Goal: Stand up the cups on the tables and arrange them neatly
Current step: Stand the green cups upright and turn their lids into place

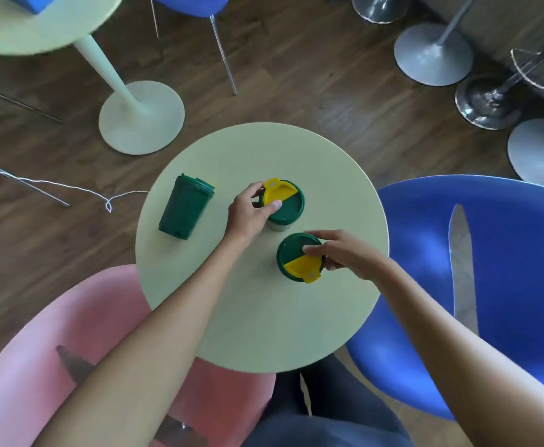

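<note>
Three dark green cups with green-and-yellow lids are on a round pale green table (264, 324). One cup (185, 210) lies on its side at the left, its lid end pointing away from me. Two stand upright near the middle. My left hand (251, 212) grips the farther upright cup (288, 206) by its lid rim, thumb on the yellow flap. My right hand (344, 253) holds the nearer upright cup (294, 253) at its right rim, fingers over the lid.
A pink chair (48, 366) stands at the table's near left and a blue chair (506, 285) at its right. A second pale table (38, 30) with a blue box is at the far left. Stool bases (433, 54) fill the far right. A white cord (70, 185) lies on the wooden floor.
</note>
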`<state>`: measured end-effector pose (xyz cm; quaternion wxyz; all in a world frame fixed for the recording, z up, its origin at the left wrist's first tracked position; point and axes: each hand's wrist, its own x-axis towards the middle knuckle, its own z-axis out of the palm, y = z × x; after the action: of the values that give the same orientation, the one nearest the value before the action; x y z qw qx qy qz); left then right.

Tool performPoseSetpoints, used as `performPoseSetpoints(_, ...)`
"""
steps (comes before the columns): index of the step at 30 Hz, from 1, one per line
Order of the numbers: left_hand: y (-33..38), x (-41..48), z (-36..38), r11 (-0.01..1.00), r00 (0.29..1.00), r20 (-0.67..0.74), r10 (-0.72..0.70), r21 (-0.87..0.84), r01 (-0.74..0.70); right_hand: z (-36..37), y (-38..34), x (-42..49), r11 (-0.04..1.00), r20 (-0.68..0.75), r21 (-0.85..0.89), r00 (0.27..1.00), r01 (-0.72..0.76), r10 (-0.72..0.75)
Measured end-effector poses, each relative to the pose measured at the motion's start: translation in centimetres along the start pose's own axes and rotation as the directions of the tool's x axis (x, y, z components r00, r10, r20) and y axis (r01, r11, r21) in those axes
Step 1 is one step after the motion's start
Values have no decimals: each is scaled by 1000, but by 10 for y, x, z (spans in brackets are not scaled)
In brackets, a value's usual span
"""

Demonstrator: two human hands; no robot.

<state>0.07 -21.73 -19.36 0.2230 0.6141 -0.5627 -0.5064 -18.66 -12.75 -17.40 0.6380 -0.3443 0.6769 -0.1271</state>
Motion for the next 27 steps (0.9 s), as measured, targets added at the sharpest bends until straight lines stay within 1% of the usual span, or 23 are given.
performPoseSetpoints(6, -6, 1, 2, 997, 1000, -5, -23, -74, 23, -4, -11, 12, 999, -33, 7, 999, -38, 39)
performPoseSetpoints(12, -10, 1, 3, 991, 1000, 16, -19, -132, 21, -1, -5, 13, 1000, -51, -2, 999, -6, 6)
performPoseSetpoints(15, -12, 2, 4, 990, 1000, 16, -11, -137, 14, 0, -6, 16, 1000, -56, -27, 998, 5, -7)
performPoseSetpoints(19, -13, 1, 4, 991, 1000, 21, -2, -136, 5, 1, -9, 20, 999, -90, -39, 995, -37, 33)
performPoseSetpoints(22, -9, 0, 3, 997, 999, 33, 14, -81, -12, 3, -5, 22, 999, -109, -23, 993, -45, 43)
performPoseSetpoints(23, -8, 0, 0, 999, 999, -15, 44, -21, -45, 4, -3, 23, 999, -116, -13, 992, -47, 45)
performPoseSetpoints(24, -9, 2, -6, 993, 988, -114, 103, 63, -96, 4, -1, 24, 999, -118, -1, 992, -47, 47)
performPoseSetpoints(25, -10, 6, -14, 977, 957, -234, 172, 162, -136, 5, 0, 25, 999, -119, 11, 992, -47, 48)
performPoseSetpoints(26, -14, 13, -24, 959, 915, -338, 218, 246, -137, 5, 1, 25, 999, -119, 23, 992, -47, 49)
performPoseSetpoints(27, -17, 20, -37, 952, 884, -418, 209, 296, -85, 5, 2, 26, 998, -116, 30, 992, -48, 51)
